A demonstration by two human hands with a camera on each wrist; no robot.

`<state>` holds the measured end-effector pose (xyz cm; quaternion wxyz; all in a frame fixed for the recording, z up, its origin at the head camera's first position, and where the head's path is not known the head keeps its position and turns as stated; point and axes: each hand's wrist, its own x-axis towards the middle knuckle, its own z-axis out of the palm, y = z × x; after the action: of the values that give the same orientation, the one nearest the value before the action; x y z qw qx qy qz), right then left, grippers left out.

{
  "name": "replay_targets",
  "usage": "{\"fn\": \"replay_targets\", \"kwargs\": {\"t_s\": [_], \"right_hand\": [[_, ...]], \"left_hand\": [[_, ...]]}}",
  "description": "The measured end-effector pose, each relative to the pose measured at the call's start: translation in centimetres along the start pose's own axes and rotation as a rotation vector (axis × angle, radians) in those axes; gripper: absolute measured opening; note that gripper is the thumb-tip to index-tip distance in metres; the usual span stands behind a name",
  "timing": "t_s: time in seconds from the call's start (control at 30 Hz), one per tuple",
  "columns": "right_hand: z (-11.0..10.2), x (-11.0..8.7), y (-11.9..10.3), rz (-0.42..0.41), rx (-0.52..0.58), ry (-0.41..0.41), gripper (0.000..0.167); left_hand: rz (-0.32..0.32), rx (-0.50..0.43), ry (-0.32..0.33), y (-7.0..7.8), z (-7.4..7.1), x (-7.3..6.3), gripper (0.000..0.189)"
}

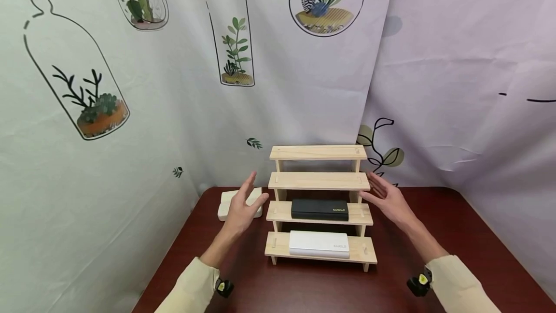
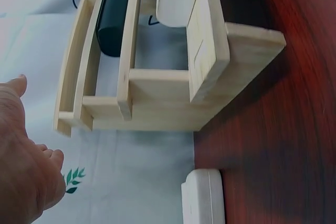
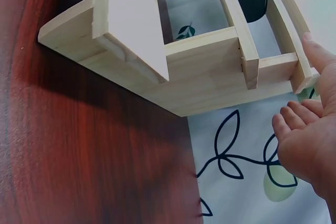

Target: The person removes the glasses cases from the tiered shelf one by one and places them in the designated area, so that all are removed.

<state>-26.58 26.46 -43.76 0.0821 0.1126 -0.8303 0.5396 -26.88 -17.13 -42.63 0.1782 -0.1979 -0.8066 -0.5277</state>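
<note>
A tiered wooden display rack (image 1: 319,181) stands on the table in the head view. A black oblong case (image 1: 319,210) with gold lettering lies on its second step from the bottom. On the lowest step is a white oblong case (image 1: 319,244). My left hand (image 1: 243,204) is held left of the rack, fingers extended and nothing in its grasp. On the other side, my right hand (image 1: 391,202) has its fingers extended beside the upper steps; whether its thumb touches the wood I cannot tell. In the right wrist view the right hand's fingers (image 3: 296,116) are loosely bent, holding nothing.
Behind my left hand, a white object (image 1: 223,205) sits at the table's back left, partly hidden. The dark red table (image 1: 278,289) meets a hanging cloth (image 1: 173,86) with printed plants behind and on the left. The rack's upper two steps bear no cases.
</note>
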Motion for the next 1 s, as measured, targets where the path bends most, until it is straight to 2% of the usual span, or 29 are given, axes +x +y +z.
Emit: {"fn": "replay_targets", "kwargs": {"t_s": [0.5, 0.73, 1.0], "right_hand": [[-0.3, -1.7, 1.3, -0.008, -0.033, -0.018, 0.088], [0.2, -2.6, 1.8, -0.016, -0.018, -0.048, 0.087], [0.6, -3.3, 2.1, -0.029, 0.026, -0.092, 0.084]], "left_hand": [[-0.008, -0.045, -0.075, 0.2, 2.8, -1.1, 0.079], [0.057, -0.061, -0.094, 0.0, 3.6, -1.4, 0.075], [0.072, -0.016, -0.122, -0.1, 4.4, -1.9, 0.073]]}}
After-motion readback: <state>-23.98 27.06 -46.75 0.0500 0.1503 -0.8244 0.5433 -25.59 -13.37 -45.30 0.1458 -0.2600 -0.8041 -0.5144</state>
